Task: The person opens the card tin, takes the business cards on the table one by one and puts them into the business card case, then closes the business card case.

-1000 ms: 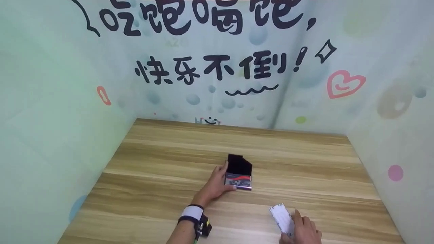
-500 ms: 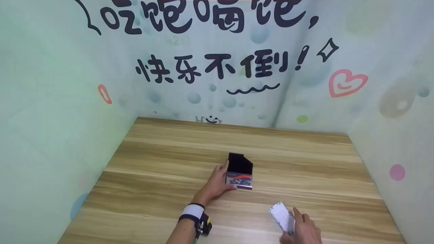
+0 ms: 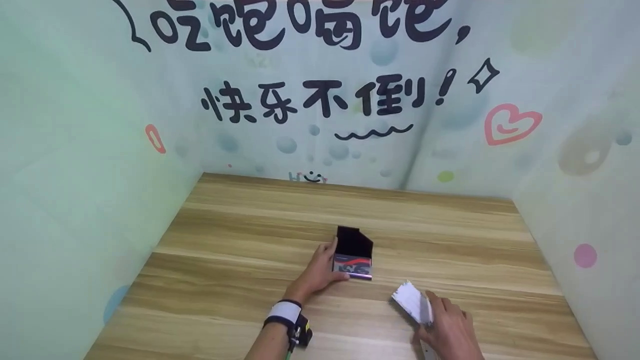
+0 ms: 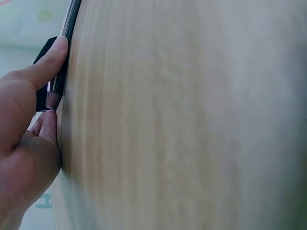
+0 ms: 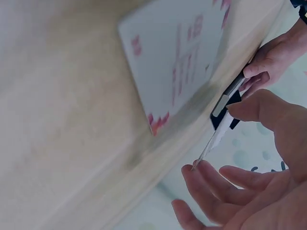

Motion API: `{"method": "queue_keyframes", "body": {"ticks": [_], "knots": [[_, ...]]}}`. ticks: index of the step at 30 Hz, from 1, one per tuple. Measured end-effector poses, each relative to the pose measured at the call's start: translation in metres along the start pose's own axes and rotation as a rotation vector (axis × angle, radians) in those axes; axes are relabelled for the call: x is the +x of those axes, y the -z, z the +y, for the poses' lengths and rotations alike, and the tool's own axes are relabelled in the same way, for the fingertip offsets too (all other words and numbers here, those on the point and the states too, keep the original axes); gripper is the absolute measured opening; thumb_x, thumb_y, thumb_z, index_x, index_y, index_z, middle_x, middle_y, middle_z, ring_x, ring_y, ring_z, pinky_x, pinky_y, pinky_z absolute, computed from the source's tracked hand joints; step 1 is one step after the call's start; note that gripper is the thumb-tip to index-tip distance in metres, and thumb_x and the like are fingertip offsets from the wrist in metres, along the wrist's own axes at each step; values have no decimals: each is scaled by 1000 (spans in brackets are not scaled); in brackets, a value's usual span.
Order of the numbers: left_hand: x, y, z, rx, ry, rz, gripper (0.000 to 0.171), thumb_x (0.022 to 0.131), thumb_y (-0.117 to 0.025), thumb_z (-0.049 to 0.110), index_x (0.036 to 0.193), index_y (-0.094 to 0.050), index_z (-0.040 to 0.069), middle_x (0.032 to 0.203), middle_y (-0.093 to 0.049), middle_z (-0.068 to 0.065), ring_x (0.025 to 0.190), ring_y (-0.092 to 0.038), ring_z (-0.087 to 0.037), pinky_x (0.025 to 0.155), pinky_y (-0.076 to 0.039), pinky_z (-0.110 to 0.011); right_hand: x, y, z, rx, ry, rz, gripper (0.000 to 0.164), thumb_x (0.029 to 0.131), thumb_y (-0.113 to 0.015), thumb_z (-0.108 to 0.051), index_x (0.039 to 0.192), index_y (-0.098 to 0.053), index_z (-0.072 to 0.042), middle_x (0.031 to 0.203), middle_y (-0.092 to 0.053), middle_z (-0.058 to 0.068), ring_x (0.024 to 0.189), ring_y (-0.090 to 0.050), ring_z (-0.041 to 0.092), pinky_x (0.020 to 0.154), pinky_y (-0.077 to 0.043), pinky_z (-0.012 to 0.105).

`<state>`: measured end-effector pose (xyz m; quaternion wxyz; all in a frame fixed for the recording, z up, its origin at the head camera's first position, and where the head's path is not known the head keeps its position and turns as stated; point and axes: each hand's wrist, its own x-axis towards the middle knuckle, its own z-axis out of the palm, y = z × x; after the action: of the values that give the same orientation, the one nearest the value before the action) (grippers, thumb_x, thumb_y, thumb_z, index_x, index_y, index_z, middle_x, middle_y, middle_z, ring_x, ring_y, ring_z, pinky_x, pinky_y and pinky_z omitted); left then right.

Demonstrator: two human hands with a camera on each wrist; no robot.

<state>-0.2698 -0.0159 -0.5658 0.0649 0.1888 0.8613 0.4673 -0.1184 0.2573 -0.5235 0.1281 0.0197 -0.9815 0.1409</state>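
Observation:
A card case (image 3: 353, 265) with its black lid raised lies on the wooden table, showing a grey and red printed face. My left hand (image 3: 316, 269) grips its left side, thumb at the near edge; the left wrist view shows the thumb (image 4: 50, 62) against the case edge (image 4: 53, 98). To the right and nearer, my right hand (image 3: 452, 322) holds a white card (image 3: 412, 300) by its right side, tilted. In the right wrist view this card (image 5: 216, 139) appears nearly edge-on between thumb and fingers. A second white card (image 5: 177, 62) with pink print is apart from the fingertips, below the hand.
The wooden table (image 3: 240, 220) is bounded at the back and sides by printed cloth walls (image 3: 320, 150). A black wrist camera (image 3: 302, 332) is strapped to the left wrist and stands close above the tabletop.
My right hand has moved forward and slightly left with the white card, which has lifted and tilted. Part of another white card now shows beneath that hand. My left hand and the case stay put.

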Motion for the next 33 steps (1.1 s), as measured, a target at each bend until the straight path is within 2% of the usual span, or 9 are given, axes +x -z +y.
{"method": "queue_keyframes", "body": {"ticks": [8,15,19,25,30,33], "knots": [[-1,-1,0,16,-5,-9,102,71,-77,30,147,-13,6,138,-30,-21,128,-33,-32,111,-26,-43,22,8,2,20,135,188,69,53,-79,-12,117,-56,-2,94,-63,15,81,-60,31,69,-40,46],[1,0,1,50,-3,-1,103,70,-77,31,147,-14,5,136,-33,-22,127,-34,-33,109,-29,-43,49,10,0,-41,336,328,68,47,-83,-11,110,-59,-3,93,-63,13,80,-60,31,64,-41,41],[2,0,2,60,-16,5,103,70,-78,30,146,-15,4,133,-35,-22,124,-37,-32,108,-30,-43,61,9,-3,-62,433,329,63,51,-82,-12,109,-61,-3,96,-64,12,83,-60,30,67,-42,42],[1,1,2,53,-34,10,102,70,-77,30,146,-15,4,132,-36,-23,123,-38,-32,109,-30,-42,73,1,-7,-80,551,319,57,52,-74,-7,108,-61,-4,98,-63,12,87,-60,31,70,-44,44],[1,1,2,72,-32,12,102,70,-77,31,147,-14,5,135,-34,-23,125,-37,-32,109,-30,-42,86,-9,-12,-114,643,339,45,57,-64,-4,102,-63,-5,97,-63,11,87,-60,29,70,-47,45],[1,1,2,70,-32,12,102,70,-77,31,146,-15,5,136,-33,-23,125,-37,-32,109,-29,-43,94,-13,-17,-107,675,305,43,59,-64,-4,102,-63,-6,97,-63,10,88,-60,29,70,-49,46]]}}
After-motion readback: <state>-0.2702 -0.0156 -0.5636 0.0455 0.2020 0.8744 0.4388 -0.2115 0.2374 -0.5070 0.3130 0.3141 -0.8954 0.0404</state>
